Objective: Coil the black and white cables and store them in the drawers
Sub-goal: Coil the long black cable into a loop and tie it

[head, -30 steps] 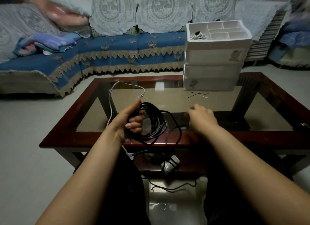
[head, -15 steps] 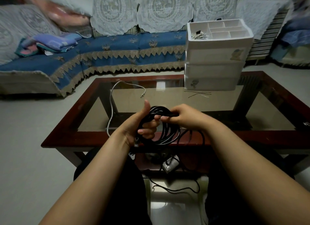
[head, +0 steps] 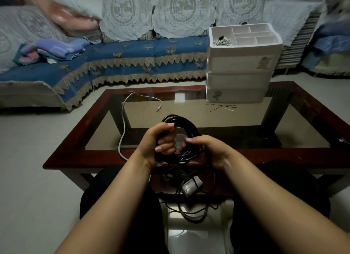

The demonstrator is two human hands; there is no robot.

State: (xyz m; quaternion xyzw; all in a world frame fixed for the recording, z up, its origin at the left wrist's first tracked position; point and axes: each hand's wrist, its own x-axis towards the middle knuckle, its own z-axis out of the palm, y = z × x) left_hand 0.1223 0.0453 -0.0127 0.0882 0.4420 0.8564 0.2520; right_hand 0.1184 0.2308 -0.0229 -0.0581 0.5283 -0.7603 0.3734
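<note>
The black cable (head: 186, 125) is wound into a round coil held upright over the near edge of the table. My left hand (head: 161, 140) grips the coil's left side in a fist. My right hand (head: 210, 149) holds the coil's right side, fingers curled around the strands. The cable's loose tail hangs down to the floor, past a white plug block (head: 191, 185). A white cable (head: 123, 121) lies uncoiled on the glass at the left. The white drawer unit (head: 240, 79) stands at the table's far right, all its drawers shut.
The glass table has a dark red wooden frame (head: 94, 159). Thin twist ties (head: 221, 107) lie in front of the drawers. The unit's top tray holds small clips (head: 221, 41). A blue-covered sofa (head: 113, 60) runs behind the table. My knees sit under the near edge.
My right hand brought another loop to the coil, then slid down from the coil's top to its right side. The coil has risen a little and grown thicker.
</note>
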